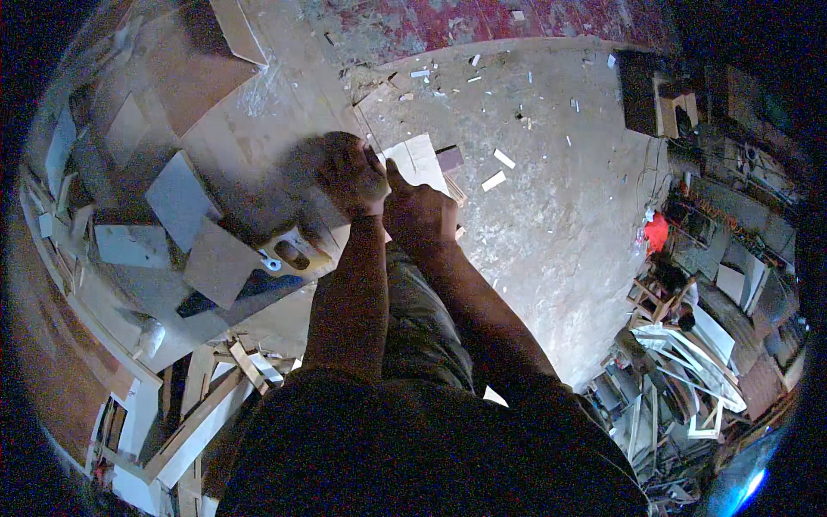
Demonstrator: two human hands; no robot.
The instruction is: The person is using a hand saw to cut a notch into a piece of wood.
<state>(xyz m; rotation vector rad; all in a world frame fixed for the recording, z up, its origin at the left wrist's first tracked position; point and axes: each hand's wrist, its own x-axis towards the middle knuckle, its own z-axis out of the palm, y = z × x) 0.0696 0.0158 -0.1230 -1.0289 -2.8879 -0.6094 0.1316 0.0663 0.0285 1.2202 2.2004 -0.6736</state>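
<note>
Across the left of the surface (293,90), count three loose panels lying close together: one whitish panel (132,246), one grey panel (181,198), one brown panel (222,263); outside these, too many overlapping pieces to count. Next, one yellow-handled saw (317,258), partly covered by the brown panel. Then two hands, close together: left hand (351,172) dark and blurred, cannot tell whether holding anything in its grip; right hand (422,211) curled at the lower left of one pale board (413,159), gripping or merely pressing, cannot tell which. Step in hand, seemingly: working that board beside the surface's edge. Next move, by judgement: calls for steady support. Farther right, one dark block (449,158) just beside the board, two larger white strips (494,181) on the floor (534,224), one red object (656,233).
</note>
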